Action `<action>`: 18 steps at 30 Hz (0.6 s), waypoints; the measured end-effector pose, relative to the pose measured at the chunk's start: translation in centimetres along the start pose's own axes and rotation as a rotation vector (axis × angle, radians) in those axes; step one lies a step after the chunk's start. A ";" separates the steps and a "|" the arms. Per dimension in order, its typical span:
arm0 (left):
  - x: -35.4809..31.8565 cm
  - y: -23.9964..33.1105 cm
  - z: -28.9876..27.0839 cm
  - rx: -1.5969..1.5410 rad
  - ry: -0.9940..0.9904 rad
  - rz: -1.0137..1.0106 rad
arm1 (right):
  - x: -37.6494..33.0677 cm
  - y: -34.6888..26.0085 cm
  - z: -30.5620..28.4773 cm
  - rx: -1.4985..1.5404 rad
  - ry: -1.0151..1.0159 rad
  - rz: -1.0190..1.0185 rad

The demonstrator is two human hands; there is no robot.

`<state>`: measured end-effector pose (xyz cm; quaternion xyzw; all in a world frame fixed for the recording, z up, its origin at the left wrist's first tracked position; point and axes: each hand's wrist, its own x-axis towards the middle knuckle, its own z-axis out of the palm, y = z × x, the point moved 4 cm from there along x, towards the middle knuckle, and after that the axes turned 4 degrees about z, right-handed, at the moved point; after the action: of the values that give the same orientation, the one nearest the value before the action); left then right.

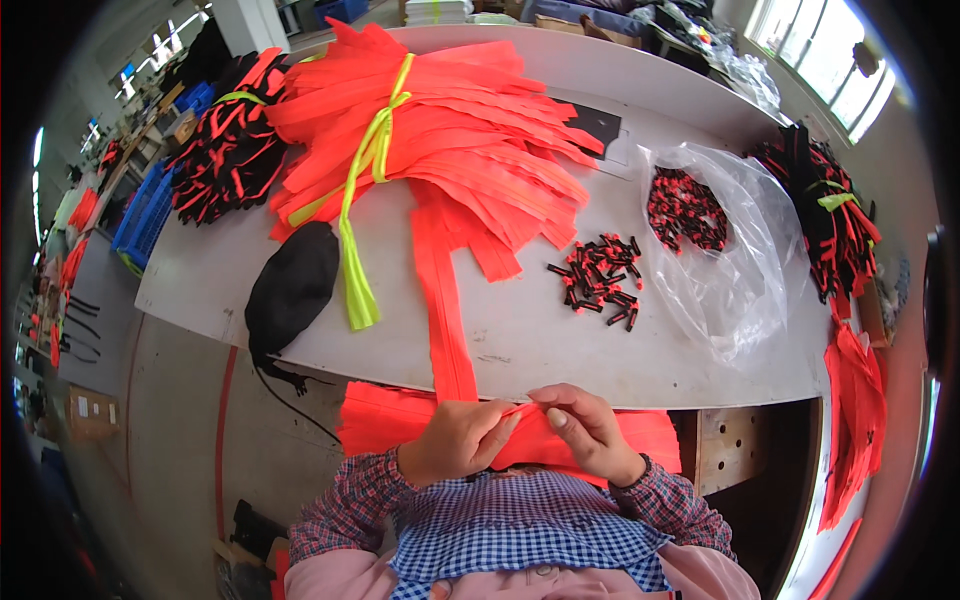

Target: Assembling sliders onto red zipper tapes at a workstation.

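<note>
Both hands, left [455, 438] and right [590, 432], pinching an orange strip [450, 330] end at table [560, 350] edge; likely readying it for a slider [598, 280], needing a reach forward

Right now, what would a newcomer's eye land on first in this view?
The big bundle of orange strips, tied with a yellow-green band, fans across the middle of the grey table. Near the table's front edge, the left hand and right hand pinch one orange strip together. To the right lie a loose pile of small black-and-red pieces and a clear bag holding more.
</note>
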<state>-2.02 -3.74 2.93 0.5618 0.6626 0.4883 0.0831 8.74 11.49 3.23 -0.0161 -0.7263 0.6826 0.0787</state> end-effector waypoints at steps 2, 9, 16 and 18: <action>0.3 -0.4 -0.7 -0.051 -0.086 -0.010 | 0.3 -0.7 0.0 -0.182 -0.108 -0.075; 0.2 -0.4 0.4 -0.434 -0.300 0.026 | -1.8 -1.6 1.0 -0.388 -0.014 -0.228; -1.2 2.9 -1.3 0.183 0.200 0.172 | 0.1 -3.3 0.2 -0.478 0.210 -0.270; -2.0 1.9 -0.2 0.336 0.121 0.089 | 0.1 -4.2 0.4 -0.247 0.271 -0.218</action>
<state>-0.18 -5.68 3.61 0.5660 0.7133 0.4068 -0.0737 8.95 10.87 7.45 -0.0385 -0.7847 0.5675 0.2463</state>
